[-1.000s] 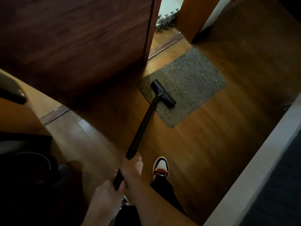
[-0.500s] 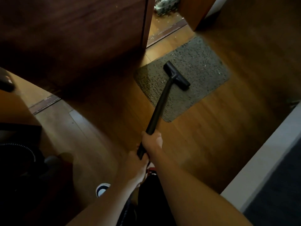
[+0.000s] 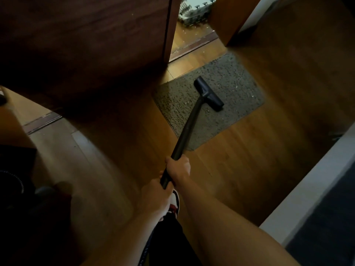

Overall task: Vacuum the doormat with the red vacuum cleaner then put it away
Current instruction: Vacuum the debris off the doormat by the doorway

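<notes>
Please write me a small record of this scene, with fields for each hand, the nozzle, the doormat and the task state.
left hand: grips the lower end of the black wand
right hand: grips the wand above the left hand
nozzle: rests on the doormat, near its middle
doormat: grey, lies on the wooden floor, pale specks on it
task state: doormat being vacuumed; putting away not yet done

Location: you stand in a home, in an entry hall. Evidence:
- A speckled grey doormat lies at centre right on a warm wood-plank floor.
- A dark wooden door fills the upper left.
- A threshold strip crosses the gap beside the door at top centre.
- A white ledge runs along the lower right.
- The head of a vacuum wand rests on the mat, which fits household cleaning.
</notes>
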A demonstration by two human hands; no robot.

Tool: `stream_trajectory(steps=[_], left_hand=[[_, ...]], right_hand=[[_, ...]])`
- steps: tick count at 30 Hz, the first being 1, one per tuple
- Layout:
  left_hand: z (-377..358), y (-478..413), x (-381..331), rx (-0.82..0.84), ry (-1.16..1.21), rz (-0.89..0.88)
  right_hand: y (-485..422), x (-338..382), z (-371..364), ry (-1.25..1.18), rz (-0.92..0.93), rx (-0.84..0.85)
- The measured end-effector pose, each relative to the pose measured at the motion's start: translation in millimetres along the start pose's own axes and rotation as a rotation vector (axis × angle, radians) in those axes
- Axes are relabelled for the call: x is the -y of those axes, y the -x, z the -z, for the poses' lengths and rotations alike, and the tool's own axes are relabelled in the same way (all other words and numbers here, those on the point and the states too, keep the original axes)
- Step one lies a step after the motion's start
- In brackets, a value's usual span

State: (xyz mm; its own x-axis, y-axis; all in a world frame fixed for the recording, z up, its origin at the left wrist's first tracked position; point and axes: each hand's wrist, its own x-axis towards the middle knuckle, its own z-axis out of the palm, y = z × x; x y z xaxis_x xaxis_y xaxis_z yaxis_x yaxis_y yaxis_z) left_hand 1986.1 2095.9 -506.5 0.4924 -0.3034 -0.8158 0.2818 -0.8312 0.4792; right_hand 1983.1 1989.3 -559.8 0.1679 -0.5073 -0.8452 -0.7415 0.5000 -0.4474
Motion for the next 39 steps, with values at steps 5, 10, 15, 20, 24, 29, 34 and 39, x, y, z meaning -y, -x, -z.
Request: stream_trajectory(steps=[5, 10, 15, 20, 24, 29, 34, 39], left_hand=[[19, 19, 48, -0.025, 0.022, -0.020], [46, 50, 118, -0.040, -0.083, 0.013], [69, 79, 167, -0.068, -0.150, 0.044], [78, 91, 178, -0.091, -0.183, 0.041], [69, 85, 172, -0.090, -0.177, 0.096], [50, 77, 163, -0.061, -0.152, 0.149], [30, 60, 134, -0.055, -0.143, 0.156], [7, 28, 87, -0.009, -0.021, 0.116]], right_hand=[[30, -33, -39, 0.053, 0.017, 0.016], [68, -79, -88, 0.102, 0.012, 0.031], [104, -119, -126, 0.056, -0.039, 0.018], [113, -132, -136, 0.048, -0.016, 0.005], [109, -127, -126, 0.008, -0.013, 0.000], [98, -121, -105, -0.021, -0.021, 0.041], [70, -110, -85, -0.006, 0.030, 0.045], [32, -74, -49, 0.022, 0.053, 0.040]])
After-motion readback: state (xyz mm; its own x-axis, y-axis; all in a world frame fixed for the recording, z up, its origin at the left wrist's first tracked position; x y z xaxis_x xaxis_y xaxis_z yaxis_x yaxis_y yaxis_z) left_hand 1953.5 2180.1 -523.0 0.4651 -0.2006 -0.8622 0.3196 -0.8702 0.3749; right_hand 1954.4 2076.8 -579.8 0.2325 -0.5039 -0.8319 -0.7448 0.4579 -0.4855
